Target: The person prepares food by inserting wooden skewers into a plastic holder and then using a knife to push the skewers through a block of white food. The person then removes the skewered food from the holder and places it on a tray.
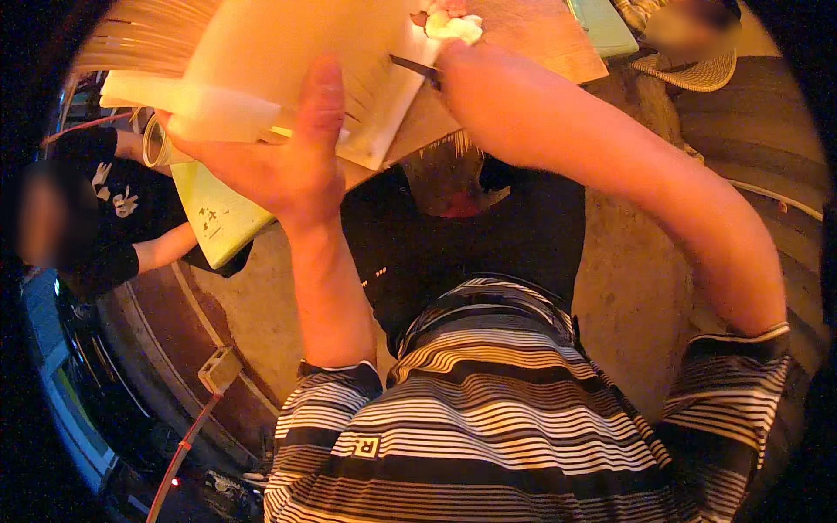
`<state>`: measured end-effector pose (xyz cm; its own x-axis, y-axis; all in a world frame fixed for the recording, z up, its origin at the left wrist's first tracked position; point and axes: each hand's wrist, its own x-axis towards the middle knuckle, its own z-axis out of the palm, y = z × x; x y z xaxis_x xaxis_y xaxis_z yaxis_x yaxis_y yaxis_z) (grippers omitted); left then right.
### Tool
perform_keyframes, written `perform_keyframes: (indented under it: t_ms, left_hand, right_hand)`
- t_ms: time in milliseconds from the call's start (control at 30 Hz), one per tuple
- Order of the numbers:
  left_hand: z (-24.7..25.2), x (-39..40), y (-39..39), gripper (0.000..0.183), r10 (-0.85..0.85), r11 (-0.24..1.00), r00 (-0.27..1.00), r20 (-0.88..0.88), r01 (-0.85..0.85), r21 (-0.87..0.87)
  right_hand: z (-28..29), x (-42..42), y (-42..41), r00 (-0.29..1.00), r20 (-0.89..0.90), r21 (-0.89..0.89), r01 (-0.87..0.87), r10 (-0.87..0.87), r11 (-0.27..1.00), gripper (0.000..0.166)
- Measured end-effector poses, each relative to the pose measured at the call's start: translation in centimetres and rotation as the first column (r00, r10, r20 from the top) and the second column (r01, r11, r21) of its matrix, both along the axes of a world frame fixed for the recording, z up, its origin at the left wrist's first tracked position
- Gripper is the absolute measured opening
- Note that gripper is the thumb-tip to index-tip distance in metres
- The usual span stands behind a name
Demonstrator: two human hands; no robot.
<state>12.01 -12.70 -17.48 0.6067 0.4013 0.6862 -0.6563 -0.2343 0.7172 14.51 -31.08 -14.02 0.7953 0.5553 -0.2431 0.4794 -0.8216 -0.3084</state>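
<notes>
My left hand [274, 170] grips a pale, box-like block [261, 78] from its near side, thumb laid up along it. The block is blurred and looks translucent. Many thin sticks, likely bamboo skewers [131, 39], fan out at its far left. In my right hand [471, 91] is a knife [415, 67], its dark narrow blade pointing left towards the block. Part of the handle is hidden by my fingers. Under the block lies a white cutting board [379, 144]. Beyond my right hand sit pale and pinkish food pieces [454, 25].
The wooden table [536, 39] ends just before my body. To the left, a person's arm [163, 248] reaches to a yellow-green board [219, 209], near a clear round container [155, 140]. Another person's head and woven hat [693, 72] appear upper right, beside a pale green board [608, 33].
</notes>
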Motion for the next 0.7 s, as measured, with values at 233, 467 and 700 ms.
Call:
perform_keyframes:
  t_ms: [233,467,700]
  left_hand:
    - [0.6,0.7,-0.3,0.087,0.002,1.000,1.000,0.005,-0.002,-0.004]
    - [-0.2,1.1,0.5,0.072,0.023,1.000,1.000,-0.008,-0.023,0.006]
    - [-1.4,2.2,2.1,0.063,0.011,0.997,1.000,0.019,-0.012,0.072]
  right_hand:
    - [-1.2,0.7,0.7,1.000,-0.020,0.105,0.006,-0.004,0.994,0.019]
    - [-2.7,-2.0,-1.7,0.994,0.061,0.316,0.069,-0.093,0.946,0.018]
    - [-3.9,-1.0,-0.9,0.996,0.002,0.214,0.082,-0.085,0.973,0.016]
